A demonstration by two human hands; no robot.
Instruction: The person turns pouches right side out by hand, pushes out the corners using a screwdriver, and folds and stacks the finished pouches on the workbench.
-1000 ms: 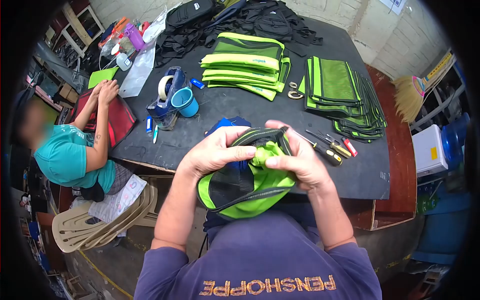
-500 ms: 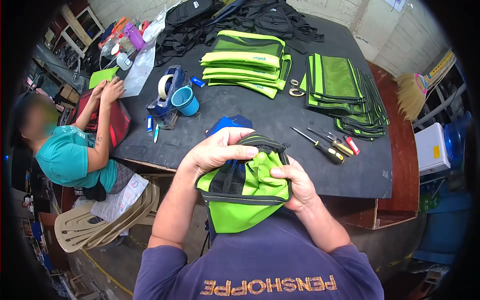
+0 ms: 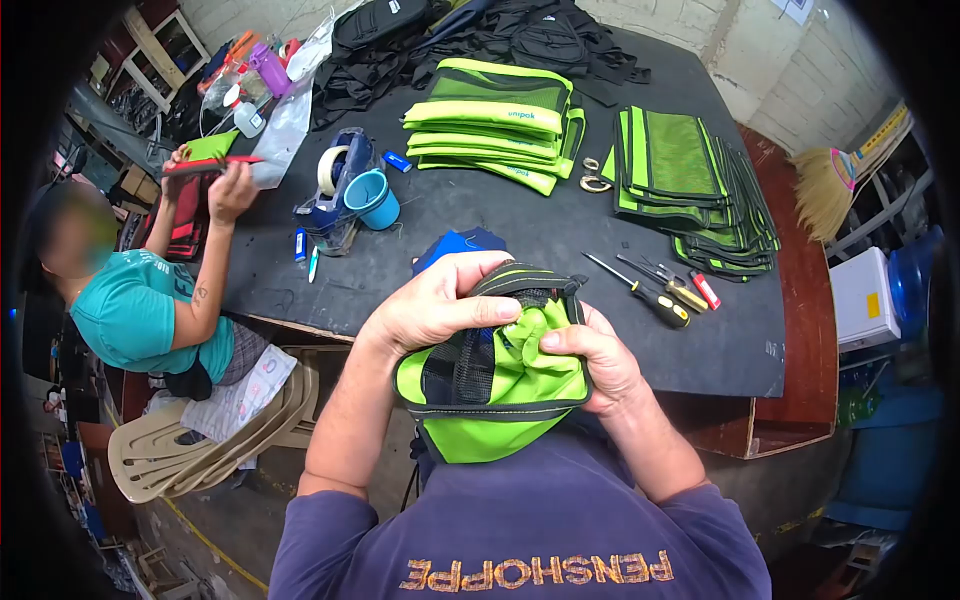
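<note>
A bright green pouch [image 3: 490,425] with black mesh and black edging is bunched up in front of my chest. My left hand [image 3: 440,305] grips its upper left part, thumb pressed on the fabric near the opening. On the right side, my right hand [image 3: 596,362] pinches the gathered green cloth with its thumb, the other fingers mostly hidden behind the pouch. Beyond my left hand lies a blue cloth item [image 3: 460,246] on the black table [image 3: 520,222]. A screwdriver [image 3: 655,303] rests to the right of my hands.
Green pouches [image 3: 485,115] and mesh panels [image 3: 680,160] are stacked behind. Scissors [image 3: 593,176], a blue cup [image 3: 371,200] and a tape dispenser [image 3: 330,190] stand or lie nearby. At left, a co-worker [image 3: 150,310] holds a red item; black bags [image 3: 540,45] lie at the back.
The pouch has turned in my hands, and its green lower part now hangs toward me. My right hand has shifted slightly down. The co-worker has raised part of the red item.
</note>
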